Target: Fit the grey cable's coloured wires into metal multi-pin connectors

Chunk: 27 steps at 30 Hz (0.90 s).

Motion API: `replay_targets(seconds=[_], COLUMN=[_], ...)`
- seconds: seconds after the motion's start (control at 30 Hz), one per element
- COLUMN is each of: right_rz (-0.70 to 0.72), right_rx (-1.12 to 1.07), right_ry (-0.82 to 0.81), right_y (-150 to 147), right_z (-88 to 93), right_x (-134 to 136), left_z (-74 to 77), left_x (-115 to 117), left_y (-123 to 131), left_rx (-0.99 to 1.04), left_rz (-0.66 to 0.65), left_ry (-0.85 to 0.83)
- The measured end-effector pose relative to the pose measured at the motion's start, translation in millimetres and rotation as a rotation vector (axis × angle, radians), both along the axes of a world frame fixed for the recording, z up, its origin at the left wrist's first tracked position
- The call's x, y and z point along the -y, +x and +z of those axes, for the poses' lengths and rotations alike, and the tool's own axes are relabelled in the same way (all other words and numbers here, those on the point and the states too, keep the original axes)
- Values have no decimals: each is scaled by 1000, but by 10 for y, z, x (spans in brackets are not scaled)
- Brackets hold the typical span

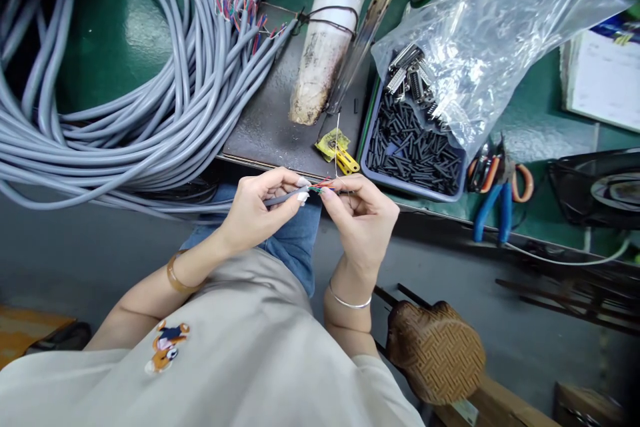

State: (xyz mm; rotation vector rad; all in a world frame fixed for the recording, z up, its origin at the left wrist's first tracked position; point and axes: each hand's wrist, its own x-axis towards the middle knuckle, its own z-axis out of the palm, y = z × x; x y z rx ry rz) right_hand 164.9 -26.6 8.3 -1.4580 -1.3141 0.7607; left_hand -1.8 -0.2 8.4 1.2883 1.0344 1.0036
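Observation:
A grey multi-core cable (281,199) runs from the left into my left hand (265,203), whose thumb and fingers pinch it close to its stripped end. Out of that end come thin coloured wires (320,185), red, orange and green among them. My right hand (363,210) pinches these wires between thumb and forefinger, just right of the left fingertips. Both hands are at the bench's front edge, above my lap. Just beyond the right hand lies a yellow cutter (346,160) beside a crumpled yellow piece (333,143).
A bundle of grey cables (200,80) with stripped ends covers the bench's left. A blue tray (415,188) holds short black tubes (415,147) and metal connectors (413,73) under a plastic bag (480,27). Pliers (494,207) lie right of it. A stool (440,350) stands behind right.

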Motion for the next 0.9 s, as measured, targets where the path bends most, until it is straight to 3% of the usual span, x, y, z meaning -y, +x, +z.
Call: replay_targets(seconds=[0.37, 0.57, 0.67, 0.9], right_rz=[-2, -43, -2, 136], right_rx=[-21, -101, -56, 127], right_ry=[30, 215, 227, 266], right_y=[23, 104, 134, 142], right_z=[-30, -42, -44, -4], right_x=[29, 17, 8, 13], left_z=[-107, -164, -183, -176], left_x=[-14, -77, -91, -33], left_y=[-63, -93, -91, -81], left_rx=[-16, -62, -68, -82], left_rz=[-2, 7, 6, -10], left_ry=[185, 609, 733, 695])
